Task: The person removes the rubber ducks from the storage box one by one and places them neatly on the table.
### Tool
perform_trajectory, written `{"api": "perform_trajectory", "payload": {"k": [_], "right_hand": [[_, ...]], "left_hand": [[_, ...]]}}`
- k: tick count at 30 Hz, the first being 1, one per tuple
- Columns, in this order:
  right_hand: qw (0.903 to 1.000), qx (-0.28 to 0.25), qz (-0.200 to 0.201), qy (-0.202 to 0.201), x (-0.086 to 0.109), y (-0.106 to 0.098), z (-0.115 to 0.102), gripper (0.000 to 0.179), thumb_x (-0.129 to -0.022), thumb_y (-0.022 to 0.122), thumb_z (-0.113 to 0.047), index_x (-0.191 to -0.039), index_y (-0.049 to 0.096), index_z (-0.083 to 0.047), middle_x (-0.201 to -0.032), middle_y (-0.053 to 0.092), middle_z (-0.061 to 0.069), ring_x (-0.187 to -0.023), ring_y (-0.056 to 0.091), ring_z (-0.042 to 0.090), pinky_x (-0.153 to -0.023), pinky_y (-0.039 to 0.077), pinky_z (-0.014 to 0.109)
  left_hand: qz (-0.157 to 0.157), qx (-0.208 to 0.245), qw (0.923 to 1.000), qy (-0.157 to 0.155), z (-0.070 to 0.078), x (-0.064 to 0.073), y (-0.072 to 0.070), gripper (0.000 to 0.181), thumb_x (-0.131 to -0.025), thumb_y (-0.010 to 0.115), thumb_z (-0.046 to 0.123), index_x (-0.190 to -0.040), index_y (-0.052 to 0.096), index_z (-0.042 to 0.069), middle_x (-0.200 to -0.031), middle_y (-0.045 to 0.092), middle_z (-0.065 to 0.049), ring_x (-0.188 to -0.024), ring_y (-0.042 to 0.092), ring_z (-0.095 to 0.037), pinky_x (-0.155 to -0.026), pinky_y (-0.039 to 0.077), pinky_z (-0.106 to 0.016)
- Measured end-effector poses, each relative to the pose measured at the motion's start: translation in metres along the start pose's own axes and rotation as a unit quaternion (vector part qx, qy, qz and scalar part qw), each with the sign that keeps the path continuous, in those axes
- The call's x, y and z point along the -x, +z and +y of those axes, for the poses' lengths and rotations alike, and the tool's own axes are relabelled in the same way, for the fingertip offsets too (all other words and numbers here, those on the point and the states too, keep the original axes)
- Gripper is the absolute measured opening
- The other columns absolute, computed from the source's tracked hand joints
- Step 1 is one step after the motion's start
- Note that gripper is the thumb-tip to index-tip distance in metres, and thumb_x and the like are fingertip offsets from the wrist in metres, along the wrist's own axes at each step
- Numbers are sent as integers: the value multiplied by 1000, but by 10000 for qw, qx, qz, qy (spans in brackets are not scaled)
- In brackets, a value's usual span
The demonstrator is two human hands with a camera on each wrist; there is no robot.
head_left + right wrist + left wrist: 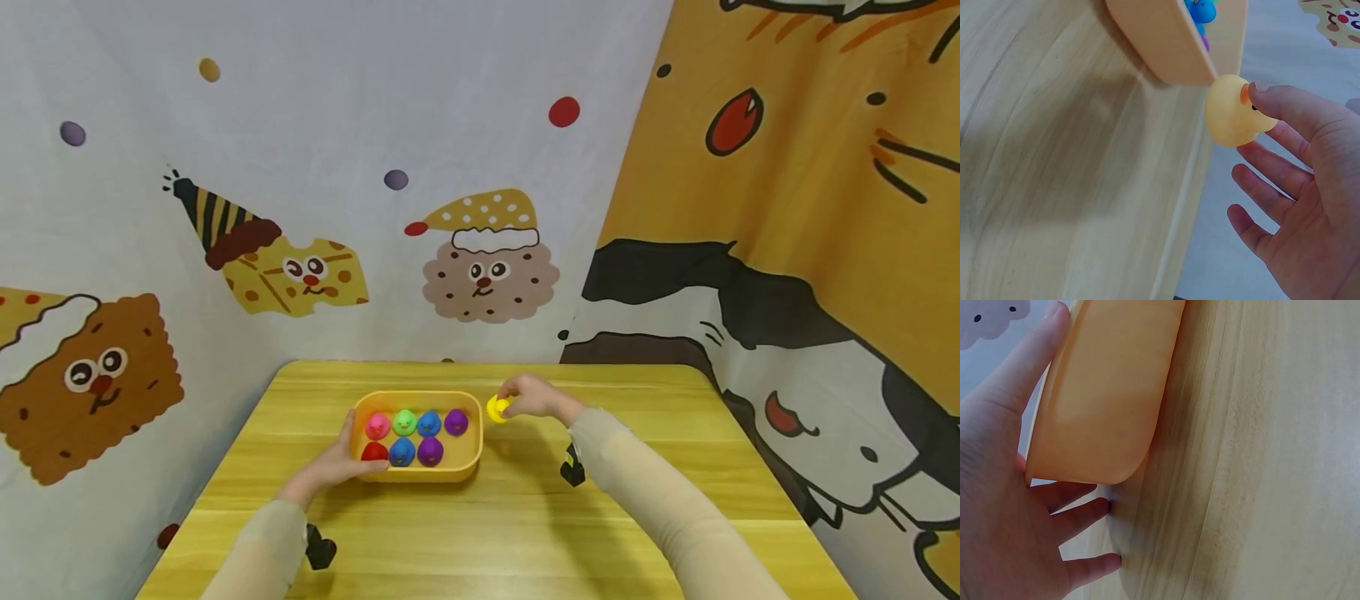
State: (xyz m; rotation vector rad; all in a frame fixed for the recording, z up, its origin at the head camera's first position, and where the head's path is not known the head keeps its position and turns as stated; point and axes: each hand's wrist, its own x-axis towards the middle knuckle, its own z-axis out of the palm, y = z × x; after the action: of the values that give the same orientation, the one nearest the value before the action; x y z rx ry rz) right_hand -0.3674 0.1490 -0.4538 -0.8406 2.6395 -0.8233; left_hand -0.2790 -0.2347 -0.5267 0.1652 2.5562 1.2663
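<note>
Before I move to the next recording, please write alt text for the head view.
A person's right hand pinches a small yellow toy duck just right of a light-orange rectangular plastic tray holding seven brightly coloured toy ducks. The left hand rests against the tray's left end. The tray sits on a yellow wood-grain table before cartoon-printed cloth.

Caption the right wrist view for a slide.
Right hand pinching a yellow toy duck near the corner of an orange tray, a blue toy visible inside.
</note>
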Motion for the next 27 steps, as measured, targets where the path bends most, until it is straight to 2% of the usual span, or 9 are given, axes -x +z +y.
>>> {"api": "perform_trajectory", "payload": {"k": [6, 14, 22, 27], "right_hand": [[9996, -219, 85, 150, -1, 2, 8, 25, -79, 76, -10, -103, 71, -3, -103, 70, 4, -107, 59, 28, -99, 43, 49], [9973, -449, 375, 447, -3, 10, 18, 29, -79, 78, -10, -106, 71, -4, -106, 69, 5, -111, 58, 34, -98, 44, 49], [9924, -451, 1052, 457, 1, 33, 41, 28, -76, 80, -11, -101, 72, -1, -103, 69, 8, -94, 60, 26, -85, 51, 43], [9849, -688, 1409, 737, 7, 49, 55, 29, -75, 78, -8, -103, 71, -1, -103, 69, 8, -93, 60, 24, -82, 52, 39]], "left_hand": [[41, -63, 10000, -1, -1, -2, -6, 131, -78, 79, 46, -149, -21, 2, -154, 0, -36, -138, 15, -55, -109, 16, -64], [32, 18, 10000, 89, 2, -4, -12, 130, -78, 79, 43, -149, -21, 1, -155, -4, -34, -139, 13, -53, -111, 14, -62], [113, -51, 9999, 96, 1, -1, -5, 130, -77, 80, 44, -150, -19, 0, -154, 1, -35, -138, 17, -53, -110, 16, -62], [90, -20, 9999, 57, 1, 1, 1, 130, -77, 80, 43, -150, -18, -1, -154, 1, -35, -138, 17, -54, -109, 17, -64]]}}
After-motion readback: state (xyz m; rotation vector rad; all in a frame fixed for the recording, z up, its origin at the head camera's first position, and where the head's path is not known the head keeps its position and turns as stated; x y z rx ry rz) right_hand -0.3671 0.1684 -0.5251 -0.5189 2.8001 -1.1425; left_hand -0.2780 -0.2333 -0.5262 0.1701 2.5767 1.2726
